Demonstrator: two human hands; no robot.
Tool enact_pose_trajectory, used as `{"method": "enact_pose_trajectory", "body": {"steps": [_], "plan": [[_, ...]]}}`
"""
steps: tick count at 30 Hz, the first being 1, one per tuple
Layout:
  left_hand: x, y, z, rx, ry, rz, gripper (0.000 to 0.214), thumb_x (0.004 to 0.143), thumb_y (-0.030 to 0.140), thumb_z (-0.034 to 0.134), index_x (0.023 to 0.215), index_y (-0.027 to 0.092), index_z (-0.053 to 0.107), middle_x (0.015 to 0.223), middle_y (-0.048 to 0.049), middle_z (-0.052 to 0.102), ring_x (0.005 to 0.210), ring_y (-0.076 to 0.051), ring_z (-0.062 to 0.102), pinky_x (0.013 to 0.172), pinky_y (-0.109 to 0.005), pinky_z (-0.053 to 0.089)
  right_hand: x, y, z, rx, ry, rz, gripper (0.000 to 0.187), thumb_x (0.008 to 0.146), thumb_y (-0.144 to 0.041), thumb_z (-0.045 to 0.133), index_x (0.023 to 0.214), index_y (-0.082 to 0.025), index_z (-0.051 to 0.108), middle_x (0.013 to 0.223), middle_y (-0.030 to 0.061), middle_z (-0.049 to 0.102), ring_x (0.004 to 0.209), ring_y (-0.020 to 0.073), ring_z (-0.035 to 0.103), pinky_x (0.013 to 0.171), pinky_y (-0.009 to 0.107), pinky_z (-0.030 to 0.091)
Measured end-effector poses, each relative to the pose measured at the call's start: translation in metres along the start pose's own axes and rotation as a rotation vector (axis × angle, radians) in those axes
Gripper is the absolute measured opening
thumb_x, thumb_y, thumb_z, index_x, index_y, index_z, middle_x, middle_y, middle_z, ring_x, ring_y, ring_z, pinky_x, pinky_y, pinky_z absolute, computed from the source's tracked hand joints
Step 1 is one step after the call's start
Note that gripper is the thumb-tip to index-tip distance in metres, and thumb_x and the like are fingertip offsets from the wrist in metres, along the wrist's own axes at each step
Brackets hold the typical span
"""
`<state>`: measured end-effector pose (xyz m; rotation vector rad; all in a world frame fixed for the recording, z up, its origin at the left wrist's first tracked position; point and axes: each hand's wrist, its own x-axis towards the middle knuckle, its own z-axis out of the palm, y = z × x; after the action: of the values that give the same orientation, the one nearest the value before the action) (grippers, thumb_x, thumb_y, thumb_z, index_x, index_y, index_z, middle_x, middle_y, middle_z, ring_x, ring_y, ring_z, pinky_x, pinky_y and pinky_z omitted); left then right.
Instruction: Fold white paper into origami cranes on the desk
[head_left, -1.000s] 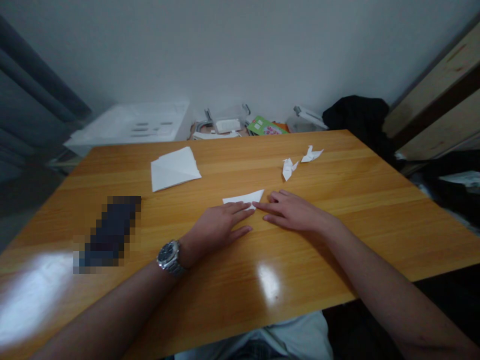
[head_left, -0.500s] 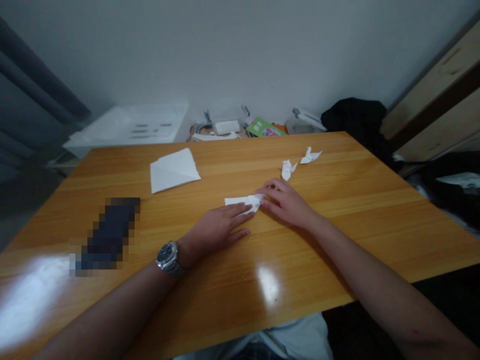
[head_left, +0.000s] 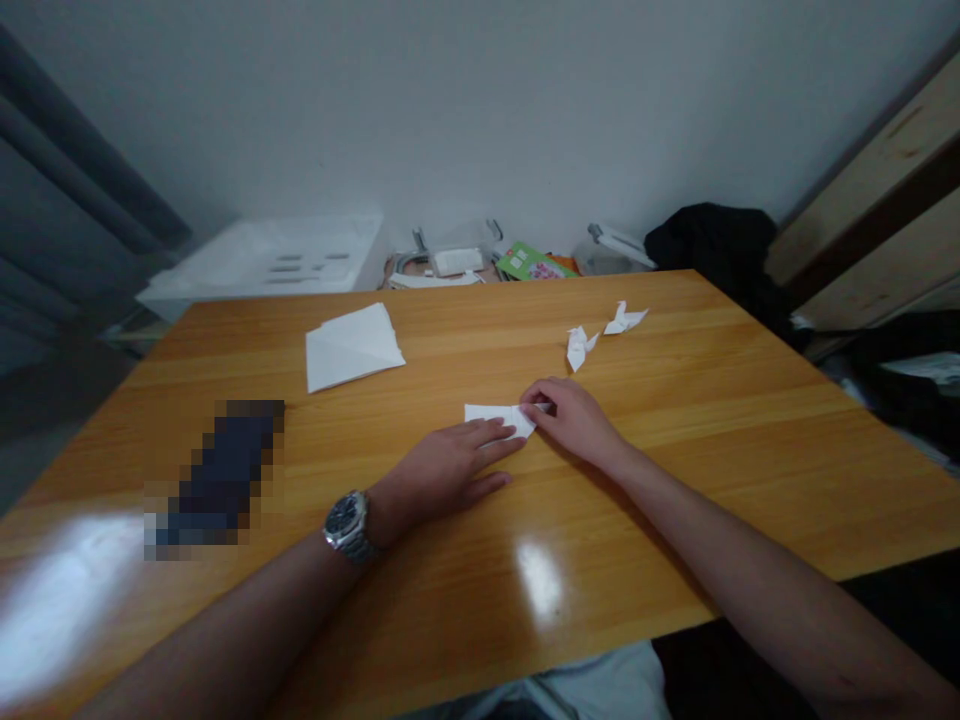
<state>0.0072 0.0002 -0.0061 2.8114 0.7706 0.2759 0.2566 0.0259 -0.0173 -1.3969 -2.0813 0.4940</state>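
A small folded piece of white paper (head_left: 489,412) lies flat on the wooden table (head_left: 420,640). My left hand (head_left: 454,465), with a metal watch at the wrist, rests on its near side, fingers stretched out and apart. At the paper's right end, my right hand (head_left: 574,420) pinches it between thumb and forefinger; part of that end is hidden under the fingers. Beyond my right hand stand two folded paper birds, a nearer one (head_left: 578,348) and a farther one (head_left: 624,319).
A stack of white paper sheets (head_left: 354,350) lies at the back left. A dark pixelated object (head_left: 225,475) is at the left. Behind the table's far edge are a white plastic tray (head_left: 262,265), a green booklet (head_left: 534,262) and black cloth (head_left: 709,238).
My right thumb and fingers have closed on the paper's right end, where they were more spread before. The paper and both hands sit slightly lower and farther right in view.
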Motion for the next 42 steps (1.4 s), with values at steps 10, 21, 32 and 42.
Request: {"method": "enact_pose_trajectory", "body": {"steps": [10,21,32,42], "plan": [[-0.001,0.000,0.003,-0.001,0.017,0.000,0.048,0.104,0.045,0.044,0.146,0.023,0.052,0.154,-0.0087,0.049,0.141,-0.025,0.049,0.117,-0.041,0.042,-0.002,-0.001,0.007,-0.185,0.050,-0.013,0.012,0.091,-0.029,0.067,0.087,-0.021,0.060,0.088,0.0047,0.064,0.084,0.0224,0.057,0.079,0.034,0.040],[0.002,0.002,0.000,0.009,0.012,-0.006,0.043,0.106,0.037,0.042,0.142,0.020,0.057,0.151,-0.0102,0.053,0.138,-0.025,0.052,0.116,-0.041,0.044,-0.003,-0.001,0.009,-0.227,0.058,0.013,0.016,0.093,-0.033,0.066,0.087,-0.021,0.057,0.090,0.0059,0.063,0.086,0.0240,0.055,0.078,0.035,0.040],[-0.001,-0.001,-0.003,-0.053,0.017,0.005,0.039,0.106,0.037,0.043,0.139,0.024,0.060,0.153,-0.0078,0.051,0.140,-0.023,0.050,0.118,-0.041,0.042,-0.004,-0.001,0.013,-0.250,0.094,0.002,0.017,0.092,-0.033,0.065,0.085,-0.022,0.054,0.088,0.0057,0.063,0.084,0.0242,0.054,0.077,0.036,0.039],[0.001,0.001,-0.005,-0.066,0.006,-0.010,0.039,0.107,0.029,0.038,0.137,0.023,0.061,0.153,-0.0085,0.051,0.139,-0.023,0.051,0.117,-0.042,0.044,-0.005,-0.005,0.012,-0.275,0.096,0.005,0.018,0.094,-0.033,0.064,0.084,-0.022,0.053,0.087,0.0059,0.063,0.083,0.0245,0.052,0.076,0.036,0.039]]}}
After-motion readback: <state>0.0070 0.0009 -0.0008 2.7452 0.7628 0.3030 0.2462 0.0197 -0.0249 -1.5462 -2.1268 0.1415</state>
